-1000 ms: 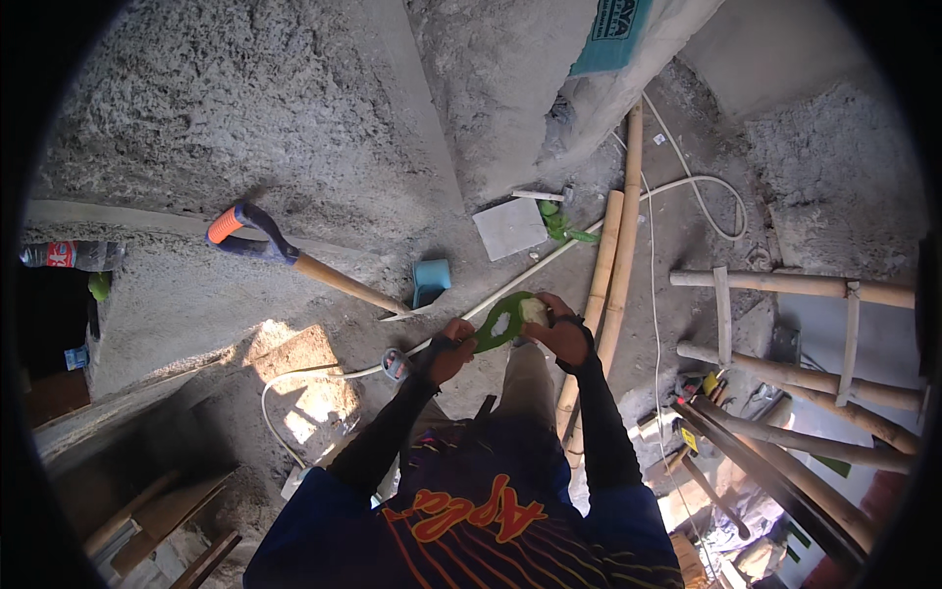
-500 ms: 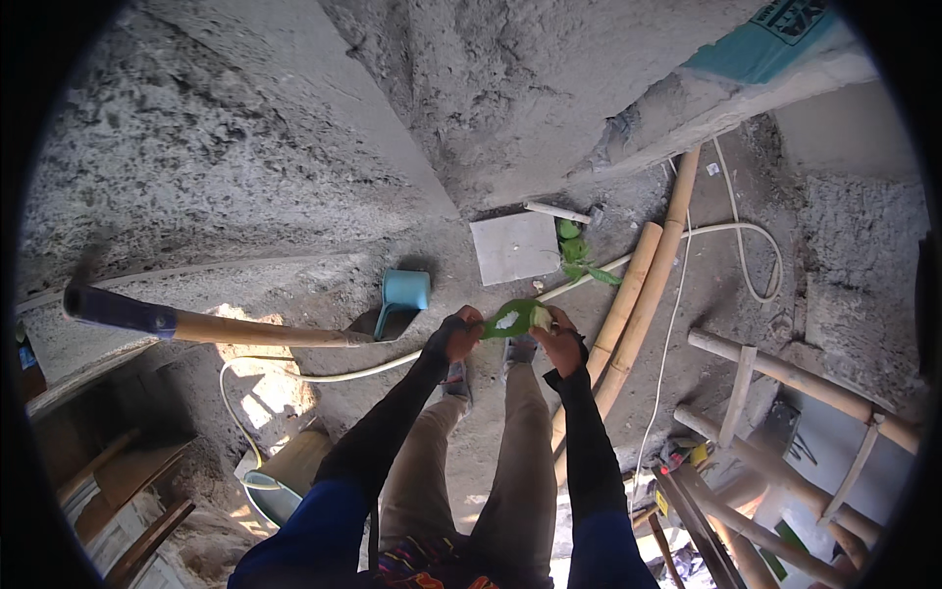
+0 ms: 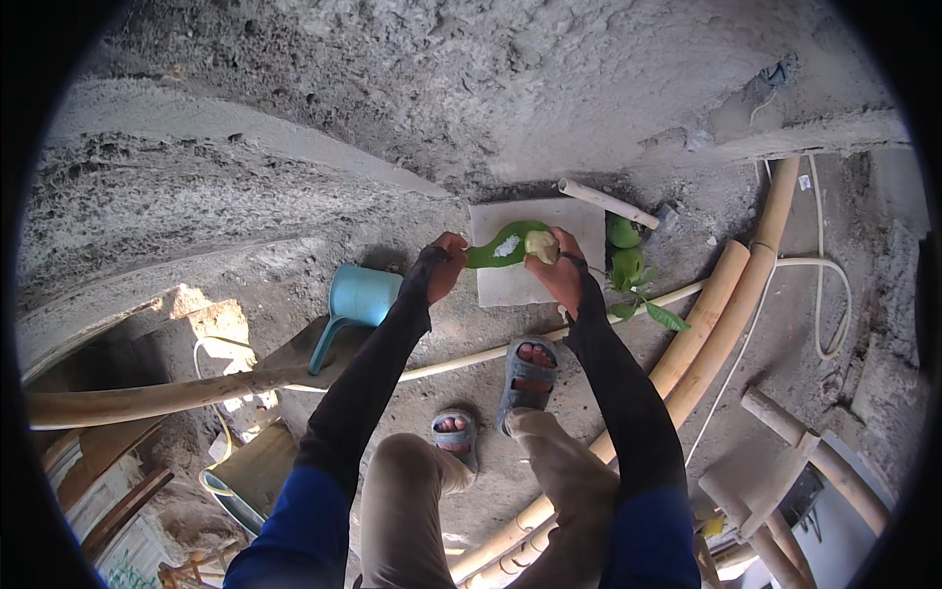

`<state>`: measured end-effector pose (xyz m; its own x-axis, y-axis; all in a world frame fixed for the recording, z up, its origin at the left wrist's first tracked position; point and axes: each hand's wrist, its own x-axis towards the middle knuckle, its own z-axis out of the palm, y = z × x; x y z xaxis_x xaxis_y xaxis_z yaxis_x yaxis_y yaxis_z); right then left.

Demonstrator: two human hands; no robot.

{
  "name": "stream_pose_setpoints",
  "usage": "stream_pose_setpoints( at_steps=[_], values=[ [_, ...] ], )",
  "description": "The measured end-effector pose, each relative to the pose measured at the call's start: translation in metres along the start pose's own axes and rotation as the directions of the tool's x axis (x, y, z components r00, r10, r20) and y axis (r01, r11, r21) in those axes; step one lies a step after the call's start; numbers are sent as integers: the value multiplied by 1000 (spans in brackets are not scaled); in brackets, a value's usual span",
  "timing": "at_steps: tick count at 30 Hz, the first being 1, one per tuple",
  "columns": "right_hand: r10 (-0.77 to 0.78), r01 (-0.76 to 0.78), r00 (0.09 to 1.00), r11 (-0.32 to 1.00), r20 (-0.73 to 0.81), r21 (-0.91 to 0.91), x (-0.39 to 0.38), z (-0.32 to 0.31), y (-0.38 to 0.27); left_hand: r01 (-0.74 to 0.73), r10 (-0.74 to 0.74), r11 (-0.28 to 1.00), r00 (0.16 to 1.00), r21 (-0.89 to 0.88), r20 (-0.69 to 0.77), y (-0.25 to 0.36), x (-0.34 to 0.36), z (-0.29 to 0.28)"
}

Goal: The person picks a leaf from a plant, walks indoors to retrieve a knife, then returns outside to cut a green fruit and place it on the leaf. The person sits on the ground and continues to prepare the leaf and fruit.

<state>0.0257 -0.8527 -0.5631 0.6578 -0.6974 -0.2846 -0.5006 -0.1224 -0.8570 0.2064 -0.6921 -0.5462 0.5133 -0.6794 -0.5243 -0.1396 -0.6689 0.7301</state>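
Observation:
My left hand (image 3: pixel 445 267) is closed on the left end of a large green leaf (image 3: pixel 481 257) with a white clump (image 3: pixel 507 245) on it. My right hand (image 3: pixel 558 270) grips a pale yellow-green lump (image 3: pixel 540 245), possibly cut fruit, at the leaf's right end. Beneath them, a square pale slab (image 3: pixel 510 290) lies on the floor, with green fruit and leaves (image 3: pixel 625 265) to its right and a short pale tube (image 3: pixel 606 202) at its upper right.
A blue dipper (image 3: pixel 361 293) lies left, by a wooden-handled shovel (image 3: pixel 147 398). Long bamboo poles (image 3: pixel 712 299) and a pale hose (image 3: pixel 442 365) cross the ground. A bamboo frame (image 3: pixel 839 466) lies lower right, a metal container (image 3: pixel 257 471) lower left. A rough concrete wall (image 3: pixel 471 88) rises ahead.
My hands and the leaf have moved forward over the slab, which now appears nearer. My legs are bent closer toward it, and the view has shifted toward the wall.

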Motion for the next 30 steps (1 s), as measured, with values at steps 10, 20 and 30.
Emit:
stream_pose_setpoints(
  at_steps=[10, 20, 30],
  values=[
    [-147, 181, 974, 963, 174, -199, 49, -10, 1, -261, 257, 965, 960, -25, -108, -34, 36, 14],
    [-193, 240, 944, 958, 266, -159, 17, -25, -76, -364, 387, 913, 916, 182, -109, -8, 14, -6],
    [-547, 571, 810, 818, 213, -71, -26, 5, -135, -173, 230, 553, 972, -815, -50, 39, -71, -11]
  ],
)
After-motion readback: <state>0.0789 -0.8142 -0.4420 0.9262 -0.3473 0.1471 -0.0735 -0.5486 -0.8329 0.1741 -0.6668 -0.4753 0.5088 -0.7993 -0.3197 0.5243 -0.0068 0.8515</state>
